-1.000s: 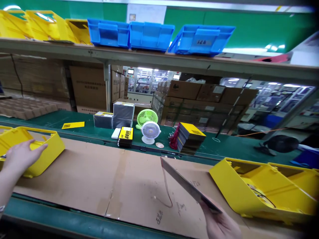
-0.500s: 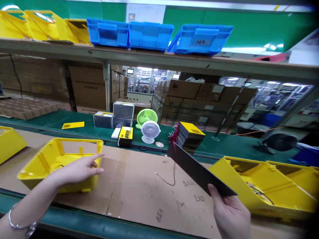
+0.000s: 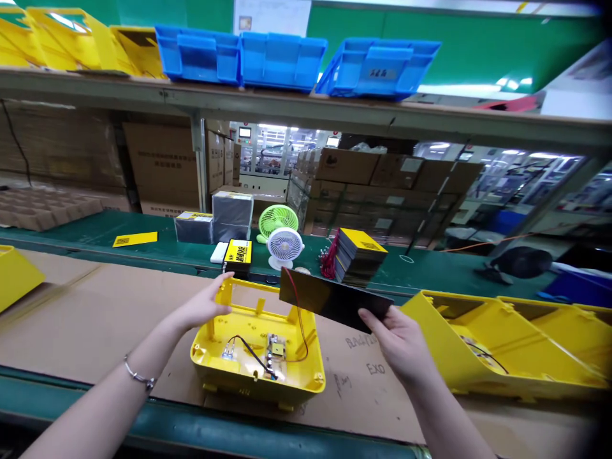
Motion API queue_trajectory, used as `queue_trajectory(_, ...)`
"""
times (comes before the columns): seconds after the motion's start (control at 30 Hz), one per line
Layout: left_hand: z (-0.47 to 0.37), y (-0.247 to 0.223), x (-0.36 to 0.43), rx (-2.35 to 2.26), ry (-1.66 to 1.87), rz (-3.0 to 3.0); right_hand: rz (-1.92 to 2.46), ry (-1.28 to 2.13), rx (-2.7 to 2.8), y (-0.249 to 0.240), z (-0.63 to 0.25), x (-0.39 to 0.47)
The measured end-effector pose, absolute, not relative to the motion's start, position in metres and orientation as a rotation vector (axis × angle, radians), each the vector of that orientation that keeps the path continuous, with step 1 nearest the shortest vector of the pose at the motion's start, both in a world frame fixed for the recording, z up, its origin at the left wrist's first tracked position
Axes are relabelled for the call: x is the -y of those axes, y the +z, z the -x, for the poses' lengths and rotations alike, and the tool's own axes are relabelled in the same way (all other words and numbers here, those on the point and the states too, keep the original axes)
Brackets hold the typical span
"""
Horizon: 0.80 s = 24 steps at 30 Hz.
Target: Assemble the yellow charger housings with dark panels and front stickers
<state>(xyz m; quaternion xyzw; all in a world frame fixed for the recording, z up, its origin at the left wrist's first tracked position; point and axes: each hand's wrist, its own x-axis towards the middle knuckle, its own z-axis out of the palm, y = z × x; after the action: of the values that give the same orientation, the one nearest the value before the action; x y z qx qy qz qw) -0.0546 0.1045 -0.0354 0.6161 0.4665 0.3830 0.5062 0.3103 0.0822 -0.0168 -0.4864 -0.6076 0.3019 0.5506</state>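
From the head view, the left hand [image 3: 203,306] grips the back-left rim of an open yellow case [image 3: 248,380] on cardboard [image 3: 119,319]; inside sit a circuit board [image 3: 276,349] and black cable [image 3: 250,349]. The right hand [image 3: 399,335] pinches a dark panel [image 3: 329,301], its red wire [image 3: 301,312] dangling into it. The neighbouring case [image 3: 430,331] seems to hold wiring [image 3: 495,361].

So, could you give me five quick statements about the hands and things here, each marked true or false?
1. The right hand holds a dark panel. True.
2. The left hand is well away from the open yellow case. False: it is at the case's back left corner.
3. A circuit board lies inside that case. True.
4. The white fan stands behind the green fan. False: it stands in front.
5. A red wire hangs from the panel. True.
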Motion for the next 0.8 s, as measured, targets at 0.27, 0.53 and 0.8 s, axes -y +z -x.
queue_trajectory(0.27, 0.004, -0.05, -0.12, -1.215, 1.213, -1.631, 1.029, 0.779, 1.684, -0.004, -0.252, -0.112)
queue_trajectory(0.53, -0.001, -0.048, -0.12, -1.27, 1.364, -1.739, 1.327, 0.663, 1.979, 0.006, -0.256, -0.134)
queue_trajectory(0.8, -0.004, -0.043, -0.113, -1.394, 1.322, -1.891, 1.514, 0.105, 2.144, 0.012, -0.263, -0.126)
